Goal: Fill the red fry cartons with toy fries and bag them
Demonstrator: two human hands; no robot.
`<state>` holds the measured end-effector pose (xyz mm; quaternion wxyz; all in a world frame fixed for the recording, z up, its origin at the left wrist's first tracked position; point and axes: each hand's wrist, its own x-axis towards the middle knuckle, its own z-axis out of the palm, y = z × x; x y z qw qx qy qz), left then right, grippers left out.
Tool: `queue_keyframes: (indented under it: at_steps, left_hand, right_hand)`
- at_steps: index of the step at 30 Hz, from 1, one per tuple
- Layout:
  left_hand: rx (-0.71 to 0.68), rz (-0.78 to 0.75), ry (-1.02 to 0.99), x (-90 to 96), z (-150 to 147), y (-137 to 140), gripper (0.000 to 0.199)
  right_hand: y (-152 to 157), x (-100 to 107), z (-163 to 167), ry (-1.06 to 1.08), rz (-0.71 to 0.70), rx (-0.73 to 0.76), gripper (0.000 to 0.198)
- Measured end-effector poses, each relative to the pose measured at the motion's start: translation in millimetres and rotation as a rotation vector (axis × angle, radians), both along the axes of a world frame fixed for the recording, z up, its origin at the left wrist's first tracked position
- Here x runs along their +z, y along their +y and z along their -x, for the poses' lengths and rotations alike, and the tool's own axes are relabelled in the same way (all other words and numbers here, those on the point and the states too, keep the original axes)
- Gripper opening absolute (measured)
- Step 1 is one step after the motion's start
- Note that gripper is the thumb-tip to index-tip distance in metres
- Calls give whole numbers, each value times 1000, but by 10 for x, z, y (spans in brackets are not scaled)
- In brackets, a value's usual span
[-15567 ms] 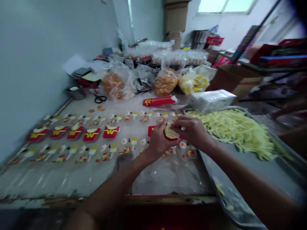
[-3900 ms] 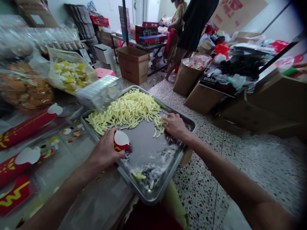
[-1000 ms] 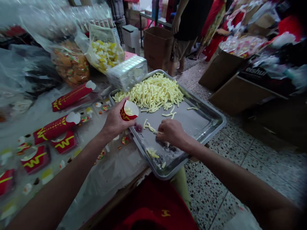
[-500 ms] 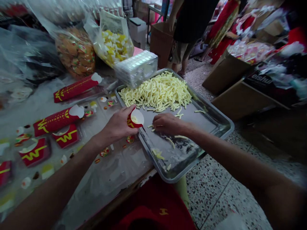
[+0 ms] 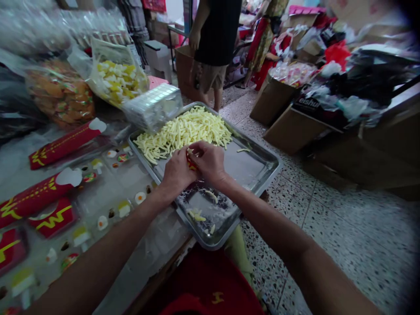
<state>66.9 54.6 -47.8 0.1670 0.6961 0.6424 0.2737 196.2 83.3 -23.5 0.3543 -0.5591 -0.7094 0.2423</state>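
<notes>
Over the metal tray point(image 5: 275, 162), my left hand point(image 5: 179, 173) is wrapped round a small red french fry box point(image 5: 192, 162), mostly hidden by my fingers. At its mouth, my right hand point(image 5: 210, 159) is closed, fingertips pinched together and touching the box; pale pieces show faintly between them. Behind both hands lies a heap of pale yellow fry-shaped pieces point(image 5: 187, 129) in the far part of the tray. A few loose pieces point(image 5: 196, 215) lie in the near end, on a patch of white powder.
Left on the table are red fry boxes point(image 5: 54, 217), long red cartons point(image 5: 65, 142) and small food-shaped pieces under plastic. Clear cases point(image 5: 154, 107) overlap the tray's far left edge, beside bags of yellow-white pieces point(image 5: 118, 81). Cardboard boxes point(image 5: 293, 127) stand right; a person point(image 5: 218, 35) stands behind.
My right hand has come up from the tray floor to the mouth of the fry box in my left hand. The camera view has turned to the right.
</notes>
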Motion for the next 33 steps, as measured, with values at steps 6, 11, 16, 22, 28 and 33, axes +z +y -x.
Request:
queue_keyframes:
  at_steps: [6, 11, 16, 22, 28, 33]
  left_hand:
    - [33, -140, -67, 20, -171, 147, 76]
    - [45, -238, -133, 297, -298, 308, 86]
    - [-13, -245, -188, 297, -345, 388, 80]
    - [-46, -225, -195, 29, -45, 333, 86]
    - [-7, -155, -224, -34, 158, 186, 84]
    - [-46, -152, -211, 26, 122, 131, 87]
  right_hand:
    - [63, 184, -214, -88, 114, 168, 34]
    - [379, 456, -310, -2, -10, 191, 52]
    - [466, 552, -224, -88, -61, 203, 42]
    - [-16, 388, -664, -260, -96, 157, 25]
    - [-608, -54, -993, -754, 129, 254, 80]
    - [-526, -127, -1052, -689, 236, 265, 19]
